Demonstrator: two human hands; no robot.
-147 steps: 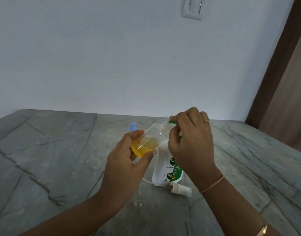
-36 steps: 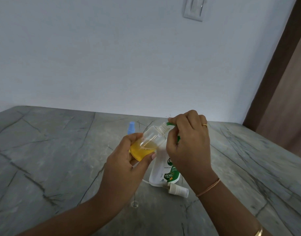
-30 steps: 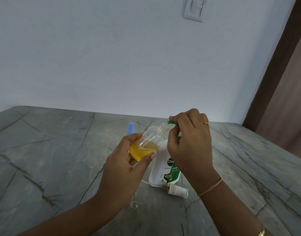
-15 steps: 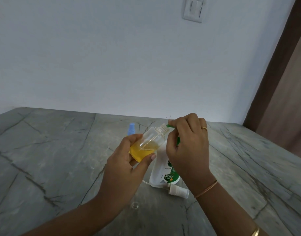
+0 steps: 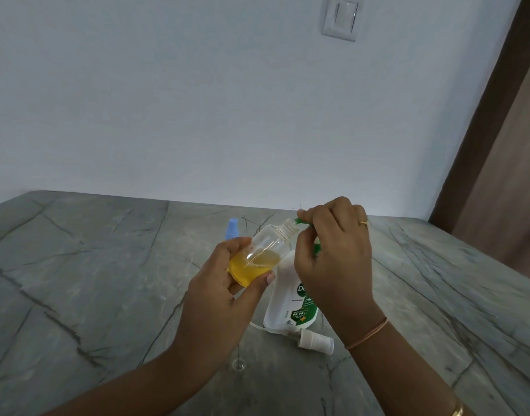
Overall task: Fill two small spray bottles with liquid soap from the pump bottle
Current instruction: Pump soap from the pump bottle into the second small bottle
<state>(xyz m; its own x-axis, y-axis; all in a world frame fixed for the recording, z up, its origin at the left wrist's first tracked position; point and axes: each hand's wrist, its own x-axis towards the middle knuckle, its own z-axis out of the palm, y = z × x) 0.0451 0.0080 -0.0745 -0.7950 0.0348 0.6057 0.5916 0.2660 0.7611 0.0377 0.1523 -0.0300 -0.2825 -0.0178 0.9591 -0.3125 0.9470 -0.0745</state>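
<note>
Little has shifted since the earlier frames: left hand (image 5: 224,292) still cradles the tilted, part-filled spray bottle (image 5: 259,255) by its slick, light body, while right hand (image 5: 332,259) stays curled on the pump bottle (image 5: 290,301)'s green nozzle (image 5: 299,221) at its neck.

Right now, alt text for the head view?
Left hand tilts a clear small bottle, part full of yellow soap, under the green spout that the right hand presses on the white pump bottle. A loose sprayer cap lies on the grey table.
</note>
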